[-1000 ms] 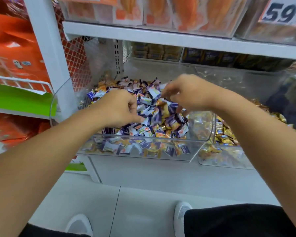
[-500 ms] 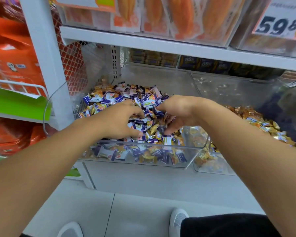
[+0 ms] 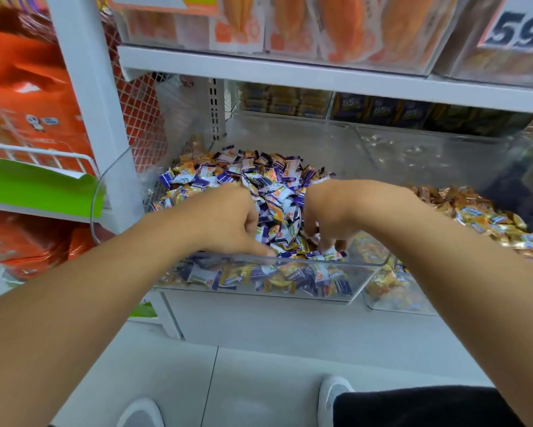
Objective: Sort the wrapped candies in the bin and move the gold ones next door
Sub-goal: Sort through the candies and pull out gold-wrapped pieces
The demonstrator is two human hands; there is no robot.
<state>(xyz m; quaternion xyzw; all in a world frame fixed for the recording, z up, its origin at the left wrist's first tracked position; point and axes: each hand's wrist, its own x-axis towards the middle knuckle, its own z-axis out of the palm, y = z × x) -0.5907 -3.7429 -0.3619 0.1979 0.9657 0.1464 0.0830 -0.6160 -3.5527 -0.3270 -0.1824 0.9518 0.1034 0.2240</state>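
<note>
A clear plastic bin [image 3: 292,262] on the bottom shelf holds a heap of wrapped candies [image 3: 259,175], mostly purple-and-white with gold ones mixed in. My left hand [image 3: 228,220] is in the front of the heap, knuckles up. Its fingers curl down among the wrappers and its thumb lies along the front rim. My right hand [image 3: 329,212] digs into the front right corner, fingertips buried between candies. What either hand holds is hidden. The neighbouring bin [image 3: 394,303] to the right holds gold candies [image 3: 474,215].
A white shelf board [image 3: 320,75] hangs low over the bins. A white upright post [image 3: 89,97] stands on the left, with orange packs [image 3: 28,97] and a green tray [image 3: 37,186] beyond it. My shoes [image 3: 332,396] stand on the pale floor below.
My right hand dropped from above the heap into its front right corner. My left hand slid toward the front rim. The camera moved closer and tilted down.
</note>
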